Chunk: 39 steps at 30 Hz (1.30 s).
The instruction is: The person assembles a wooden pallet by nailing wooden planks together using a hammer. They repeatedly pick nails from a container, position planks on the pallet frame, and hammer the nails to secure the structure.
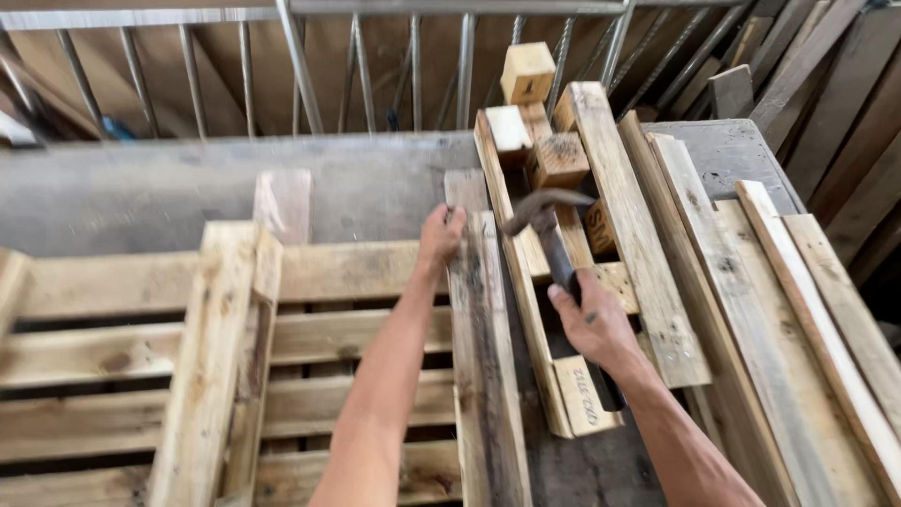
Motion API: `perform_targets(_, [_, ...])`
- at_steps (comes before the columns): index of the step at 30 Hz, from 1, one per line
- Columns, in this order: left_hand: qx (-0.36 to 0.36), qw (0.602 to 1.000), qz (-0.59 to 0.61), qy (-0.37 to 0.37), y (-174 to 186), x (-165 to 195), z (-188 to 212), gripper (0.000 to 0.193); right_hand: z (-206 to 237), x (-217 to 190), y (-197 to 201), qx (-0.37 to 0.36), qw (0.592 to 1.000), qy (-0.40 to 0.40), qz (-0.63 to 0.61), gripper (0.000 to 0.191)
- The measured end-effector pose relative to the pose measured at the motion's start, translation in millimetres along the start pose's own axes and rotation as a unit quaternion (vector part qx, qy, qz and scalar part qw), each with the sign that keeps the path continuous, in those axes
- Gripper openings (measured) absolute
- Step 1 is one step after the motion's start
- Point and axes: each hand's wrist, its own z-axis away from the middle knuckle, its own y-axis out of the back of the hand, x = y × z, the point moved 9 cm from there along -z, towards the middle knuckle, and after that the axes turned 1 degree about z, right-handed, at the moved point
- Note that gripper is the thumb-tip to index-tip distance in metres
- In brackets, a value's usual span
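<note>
My left hand (441, 235) grips the far end of a weathered upright plank (483, 376) at the right edge of a wooden pallet (235, 347). My right hand (593, 324) holds a claw hammer (547, 223) by its handle; the curved head is raised above a partly dismantled pallet frame (540, 282) with wooden blocks (556, 160) on it.
Loose planks (751, 310) lie stacked at the right. A grey work surface (141, 188) runs behind the pallet. Metal bars (300, 66) fence the far side, and more boards (826, 84) lean at the top right.
</note>
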Motion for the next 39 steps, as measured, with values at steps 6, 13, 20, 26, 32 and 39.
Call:
perform_targets(6, [-0.002, 1.0, 0.004, 0.011, 3.4, -3.3, 7.1, 0.032, 67.8, -78.5, 161.0, 0.294, 0.779, 0.433, -0.346, 0.027])
perform_targets(13, [0.011, 0.999, 0.02, 0.034, 5.5, 1.5, 3.7, 0.034, -1.5, -43.9, -12.9, -0.057, 0.998, -0.019, -0.004, 0.035])
perform_targets(20, [0.008, 0.998, 0.048, 0.03, 5.7, 3.8, 8.7, 0.034, 41.0, -33.0, 95.3, 0.12, 0.941, 0.222, -0.227, 0.022])
perform_targets(26, [0.026, 0.998, 0.049, 0.007, 5.0, -1.7, 8.4, 0.039, 46.8, -51.7, 124.7, 0.478, 0.728, 0.321, -0.373, 0.035])
perform_targets(32, [0.049, 0.999, -0.003, 0.008, 9.4, 4.8, 15.6, 0.041, 8.7, -16.7, -10.1, 0.054, 0.995, 0.081, -0.034, 0.021])
perform_targets(39, [0.043, 0.996, -0.052, 0.054, 13.6, 7.4, 14.6, 0.045, 92.1, -97.4, 181.8, 0.418, 0.722, 0.473, -0.283, 0.027])
